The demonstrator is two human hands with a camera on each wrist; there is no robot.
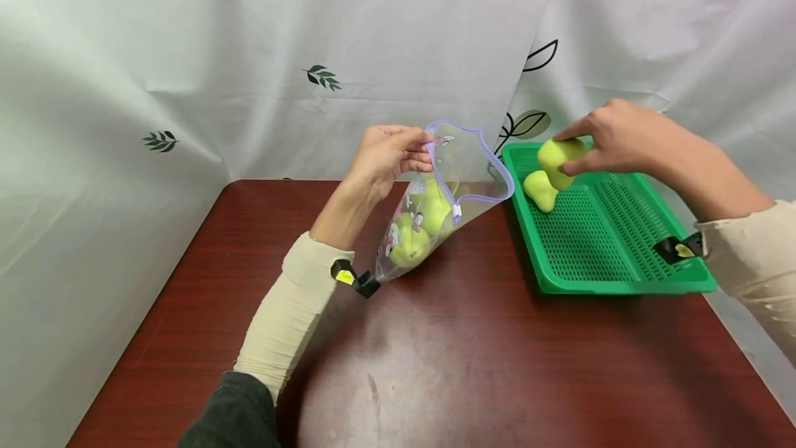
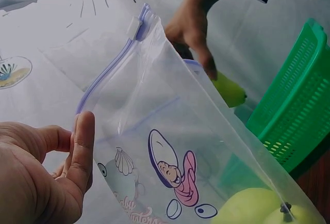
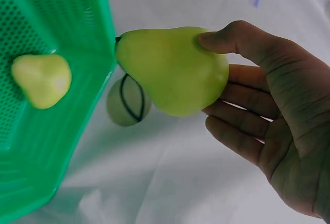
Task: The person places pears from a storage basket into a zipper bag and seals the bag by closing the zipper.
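My left hand [image 1: 393,156] pinches the purple-edged rim of a clear zip bag [image 1: 398,216] printed with cartoon figures. The bag's mouth gapes toward the right, and its slider sits at the near corner. Several green pears [image 1: 412,244] lie in its lower part. In the right wrist view a green pear [image 3: 170,69] is held between the thumb and fingers of my right hand [image 3: 278,100]. That pear is in the air above the left back part of the green basket [image 1: 535,261]. Another pear [image 1: 539,191] rests inside the basket at its back left corner.
A dark red wooden table [image 1: 466,358] carries the basket on its right side. White curtains [image 1: 261,54] with leaf prints hang behind and beside it. The basket's raised rim stands close to the bag's right side.
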